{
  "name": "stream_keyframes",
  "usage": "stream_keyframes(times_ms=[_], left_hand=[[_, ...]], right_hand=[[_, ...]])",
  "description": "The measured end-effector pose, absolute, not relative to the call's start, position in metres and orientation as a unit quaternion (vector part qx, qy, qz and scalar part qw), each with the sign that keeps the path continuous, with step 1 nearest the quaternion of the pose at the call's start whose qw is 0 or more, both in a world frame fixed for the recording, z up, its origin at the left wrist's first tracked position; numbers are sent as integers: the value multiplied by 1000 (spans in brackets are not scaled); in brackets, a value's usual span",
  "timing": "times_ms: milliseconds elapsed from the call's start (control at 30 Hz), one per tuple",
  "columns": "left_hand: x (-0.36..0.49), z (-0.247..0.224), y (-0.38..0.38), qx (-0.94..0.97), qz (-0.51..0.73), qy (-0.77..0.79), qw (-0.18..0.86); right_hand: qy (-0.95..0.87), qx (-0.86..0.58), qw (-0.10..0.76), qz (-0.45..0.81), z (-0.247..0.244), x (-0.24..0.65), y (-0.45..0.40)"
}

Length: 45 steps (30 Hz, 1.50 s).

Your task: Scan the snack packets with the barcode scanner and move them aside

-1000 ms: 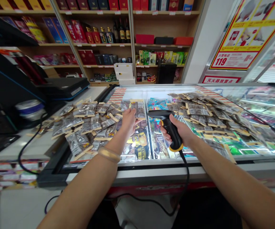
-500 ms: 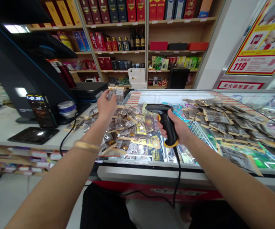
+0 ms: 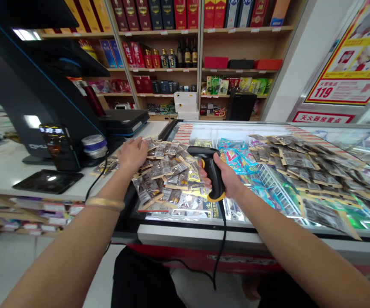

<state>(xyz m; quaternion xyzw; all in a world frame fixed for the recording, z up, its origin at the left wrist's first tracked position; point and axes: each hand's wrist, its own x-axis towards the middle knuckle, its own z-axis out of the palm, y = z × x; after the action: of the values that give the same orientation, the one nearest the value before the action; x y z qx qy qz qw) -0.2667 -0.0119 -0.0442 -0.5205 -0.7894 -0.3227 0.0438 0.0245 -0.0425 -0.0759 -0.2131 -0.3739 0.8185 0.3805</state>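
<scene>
My right hand [image 3: 221, 173] is wrapped round the handle of a black and yellow barcode scanner [image 3: 215, 171], its head pointing left over the glass freezer top. A black cable hangs from the scanner's handle. At the left edge of a pile of small clear packets with tan strips [image 3: 164, 167] rests my left hand [image 3: 132, 155], back up and wearing a gold bangle at the wrist. Its fingertips are over the packets; whether they grip one is hidden. Another heap of similar packets [image 3: 313, 167] lies on the glass at the right.
At the left stand a dark checkout machine [image 3: 40, 85], a phone [image 3: 59, 145], a round container of tape rolls [image 3: 95, 146] and a black flat pad [image 3: 48, 181]. Behind the freezer are shelves [image 3: 159, 70] of boxes and bottles. The scanner cable [image 3: 221, 252] loops below the freezer edge.
My left hand has come down and left onto the pile; the packet it held up is no longer seen raised. The scanner in my right hand has shifted slightly left and down.
</scene>
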Motion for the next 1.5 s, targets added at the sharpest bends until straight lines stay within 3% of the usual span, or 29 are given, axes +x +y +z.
stream_keyframes(times_ms=[200,400,667,933,1200,1500], left_hand=[[-235,-19,-22,-520,-398,-752,82],[-154,-9,-22,-636,-459,-611,103],[13,-51,-26,-803,-456,-378,-66],[116,-85,-47,-902,-321,-218,-187],[120,-111,-38,-919,-237,-233,-213],[118,-93,-47,-901,-140,-359,-201]], right_hand=[[-377,-191,402,812,-62,32,-46],[-401,-192,462,768,-43,94,-65],[-416,-310,585,623,-48,238,-105],[-383,-368,639,556,-76,321,-126],[-367,-363,644,565,-96,328,-122],[-374,-353,641,570,-93,326,-124]])
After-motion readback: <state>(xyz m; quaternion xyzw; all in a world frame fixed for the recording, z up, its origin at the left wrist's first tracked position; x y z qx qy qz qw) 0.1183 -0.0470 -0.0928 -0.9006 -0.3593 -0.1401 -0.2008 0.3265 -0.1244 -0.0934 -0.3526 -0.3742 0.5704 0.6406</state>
